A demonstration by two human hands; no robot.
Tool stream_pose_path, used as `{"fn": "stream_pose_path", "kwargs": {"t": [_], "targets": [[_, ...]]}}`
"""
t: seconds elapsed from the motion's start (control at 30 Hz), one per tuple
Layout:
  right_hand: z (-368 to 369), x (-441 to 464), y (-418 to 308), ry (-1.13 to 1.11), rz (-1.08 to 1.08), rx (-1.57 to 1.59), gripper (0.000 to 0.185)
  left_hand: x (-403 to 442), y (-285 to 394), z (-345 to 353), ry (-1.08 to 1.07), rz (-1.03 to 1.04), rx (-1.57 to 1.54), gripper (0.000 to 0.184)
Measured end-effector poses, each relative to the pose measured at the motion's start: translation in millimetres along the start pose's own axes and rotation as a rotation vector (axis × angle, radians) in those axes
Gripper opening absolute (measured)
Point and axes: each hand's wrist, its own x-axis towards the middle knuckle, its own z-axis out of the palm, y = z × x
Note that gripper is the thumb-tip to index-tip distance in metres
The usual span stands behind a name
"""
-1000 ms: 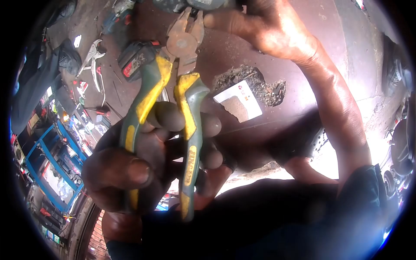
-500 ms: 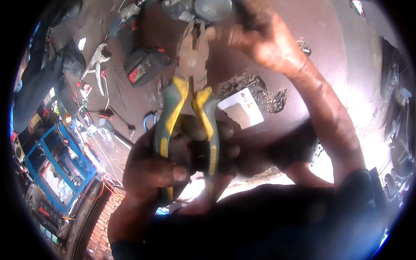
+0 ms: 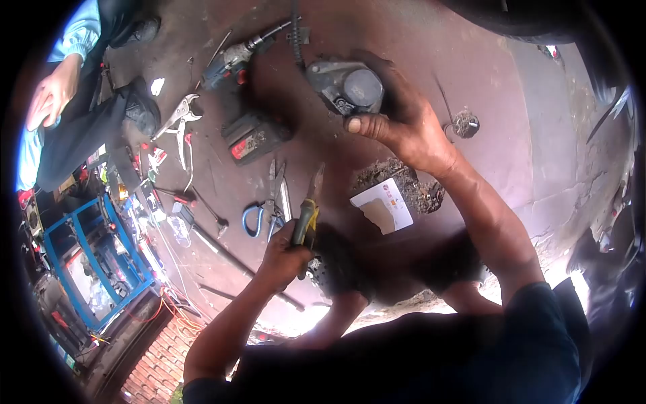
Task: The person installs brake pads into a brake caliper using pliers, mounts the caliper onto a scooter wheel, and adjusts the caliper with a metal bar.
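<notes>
My left hand (image 3: 285,261) is closed round the handles of the green and yellow pliers (image 3: 308,219), whose jaws point away from me, low over the floor. My right hand (image 3: 414,131) grips a grey metal part with a round cap (image 3: 360,87) from its right side, the thumb along its near edge. A black spring-like cord (image 3: 296,40) lies just beyond that part. The pliers and the metal part are apart. Between my hands and nearer to me, a torn white card (image 3: 385,205) rests by a heap of dark debris (image 3: 431,196).
A cordless drill (image 3: 232,64) and a black-red battery pack (image 3: 252,140) lie left of the metal part. Locking pliers (image 3: 180,124), blue-handled scissors (image 3: 254,221) and a long bar (image 3: 222,249) are further left. Another person's hands (image 3: 54,94) and legs show at upper left, above a blue frame (image 3: 94,256).
The pliers have moved down, away from the camera and toward the floor, and their handles are now closer together. The metal part in my right hand has come fully into view.
</notes>
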Motion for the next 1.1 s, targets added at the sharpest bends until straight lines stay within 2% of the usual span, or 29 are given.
{"fn": "stream_pose_path", "kwargs": {"t": [0.23, 0.33, 0.43, 0.53, 0.63, 0.73, 0.83, 0.93, 1.03, 1.1], "targets": [[1, 2, -5, -0.017, 0.023, 0.047, 0.086, 0, 18, 0, 0.009, -0.063, 0.149, 0.027], [-1, 1, -11, -0.026, 0.042, 0.031, 0.089, 4, 4, -3, 0.013, 0.047, 0.257, 0.026], [-1, 0, -10, -0.018, 0.032, 0.013, 0.089, 3, 1, -1, 0.04, 0.052, 0.325, 0.026], [0, -2, -17, -0.011, 0.092, 0.093, 0.088, 2, -2, 1, 0.051, 0.142, 0.4, 0.027], [0, -1, -15, -0.024, 0.098, 0.161, 0.085, 11, -20, -4, 0.113, 0.319, 0.49, 0.025], [0, -2, -16, -0.026, 0.131, 0.183, 0.084, 20, -29, -15, 0.103, 0.319, 0.565, 0.026], [1, -2, -10, -0.009, 0.12, 0.192, 0.084, 23, -27, -15, 0.208, 0.5, 0.819, 0.031], [1, 0, -17, -0.018, 0.127, 0.254, 0.085, 25, -26, -18, 0.272, 0.56, 1.014, 0.03], [2, 1, -11, -0.01, 0.141, 0.228, 0.088, 28, -14, -16, 0.3, 0.766, 0.905, 0.026], [3, 0, -10, -0.002, 0.15, 0.228, 0.089, 26, 12, -12, 0.257, 0.596, 0.562, 0.024]]}}
